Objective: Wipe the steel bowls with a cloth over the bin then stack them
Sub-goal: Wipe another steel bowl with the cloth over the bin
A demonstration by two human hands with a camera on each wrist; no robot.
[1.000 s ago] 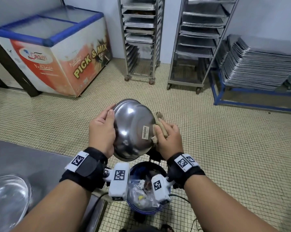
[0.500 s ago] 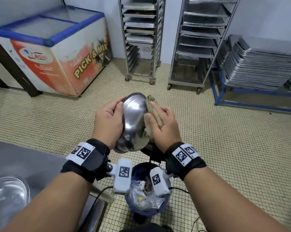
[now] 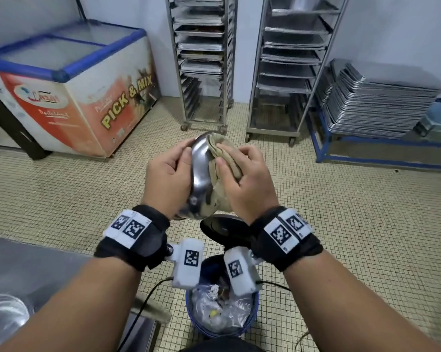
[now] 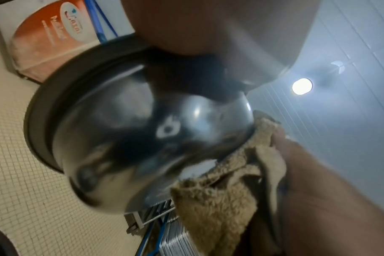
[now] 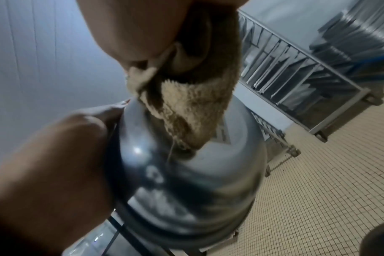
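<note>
Now bowl (image 3: 200, 171) between both grips

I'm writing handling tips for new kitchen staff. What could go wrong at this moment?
The left hand holds the bowl on edge over the open bin; a slip could drop it into the rubbish. The right hand presses the cloth sideways, which may push the bowl from that grip. The cloth's loose end could catch the rim.
</note>
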